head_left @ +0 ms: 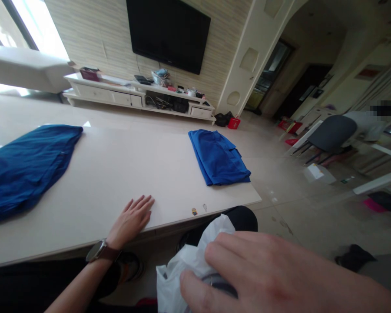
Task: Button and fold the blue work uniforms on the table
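Note:
My left hand [132, 221], with a watch [97, 251] on its wrist, lies flat near the front edge of the white table [127, 169], fingers apart. My right hand [247, 265], close to the camera, is closed around a crumpled white plastic bag [174, 269] in front of the table edge. A dark, rounded thing [220, 283] shows under its fingers; its kind I cannot make out. On the table's right end lies a folded blue garment [218, 158]. Another blue garment [29, 167], loosely folded, covers the left end. Neither hand touches the garments.
Two small stickers [194, 211] mark the table's front edge. Beyond stand a low white TV cabinet [101, 93] and a wall-mounted television [169, 32]. To the right are a grey chair [334, 132] and a box [318, 174] on the floor. A person sits at the far right.

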Demonstrator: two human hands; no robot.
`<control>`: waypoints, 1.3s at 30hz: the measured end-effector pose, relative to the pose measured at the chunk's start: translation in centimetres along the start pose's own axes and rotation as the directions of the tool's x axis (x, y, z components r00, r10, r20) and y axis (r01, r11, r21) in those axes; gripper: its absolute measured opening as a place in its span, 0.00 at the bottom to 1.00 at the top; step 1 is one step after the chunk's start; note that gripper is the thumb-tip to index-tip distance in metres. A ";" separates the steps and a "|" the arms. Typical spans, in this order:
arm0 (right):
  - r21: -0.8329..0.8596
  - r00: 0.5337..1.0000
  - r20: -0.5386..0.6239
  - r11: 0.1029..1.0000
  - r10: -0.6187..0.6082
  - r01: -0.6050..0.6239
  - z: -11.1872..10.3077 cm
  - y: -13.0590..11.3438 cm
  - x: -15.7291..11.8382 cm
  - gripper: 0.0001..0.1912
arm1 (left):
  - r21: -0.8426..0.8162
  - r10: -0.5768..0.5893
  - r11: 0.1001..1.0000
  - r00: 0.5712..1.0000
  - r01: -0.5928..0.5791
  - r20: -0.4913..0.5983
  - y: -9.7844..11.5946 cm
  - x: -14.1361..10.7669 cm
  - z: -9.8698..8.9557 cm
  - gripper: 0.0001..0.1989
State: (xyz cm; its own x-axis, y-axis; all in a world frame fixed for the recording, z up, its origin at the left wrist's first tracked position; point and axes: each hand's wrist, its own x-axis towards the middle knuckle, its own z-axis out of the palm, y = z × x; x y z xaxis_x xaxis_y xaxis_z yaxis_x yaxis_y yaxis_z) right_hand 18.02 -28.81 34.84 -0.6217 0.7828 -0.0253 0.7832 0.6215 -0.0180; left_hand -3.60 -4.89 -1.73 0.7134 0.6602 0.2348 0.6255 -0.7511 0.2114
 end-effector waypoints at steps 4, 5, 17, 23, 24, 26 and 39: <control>0.023 0.999 0.003 0.998 -0.051 0.051 0.1 0.1 0.4 0.05 | 0.007 -0.010 1.000 1.000 0.010 0.009 0.2 0.0 -0.3 0.26; 0.033 0.998 0.000 0.998 -0.060 0.060 0.1 0.1 0.4 0.04 | 0.012 -0.008 1.000 1.000 0.008 0.009 0.2 0.0 -0.3 0.26; 0.086 0.998 0.043 0.995 -0.054 0.050 0.5 -0.1 0.5 0.03 | -0.021 0.000 1.000 1.000 0.000 -0.002 0.2 0.0 -0.1 0.26; 0.079 0.997 0.051 0.995 -0.063 0.059 0.5 0.0 0.9 0.03 | -0.028 -0.004 1.000 1.000 0.004 -0.003 0.2 -0.1 0.0 0.26; 0.079 0.997 0.052 0.995 -0.065 0.061 0.5 0.1 0.9 0.03 | -0.027 -0.003 1.000 1.000 0.003 -0.002 0.2 -0.1 0.0 0.26; 0.080 0.996 0.050 0.995 -0.069 0.065 0.6 0.1 1.0 0.02 | -0.026 -0.002 1.000 1.000 0.002 -0.003 0.1 -0.1 0.1 0.26; 0.098 0.996 0.071 0.994 -0.061 0.053 1.2 0.7 0.6 0.07 | -0.015 0.001 1.000 1.000 -0.001 -0.007 0.0 0.0 0.1 0.26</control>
State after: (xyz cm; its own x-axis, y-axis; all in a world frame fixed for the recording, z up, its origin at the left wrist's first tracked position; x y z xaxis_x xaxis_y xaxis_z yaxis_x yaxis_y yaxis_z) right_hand 18.17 -27.95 33.63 -0.6664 0.7396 -0.0949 0.7452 0.6564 -0.1170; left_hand -3.58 -4.92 -1.82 0.7118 0.6595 0.2416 0.6198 -0.7516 0.2256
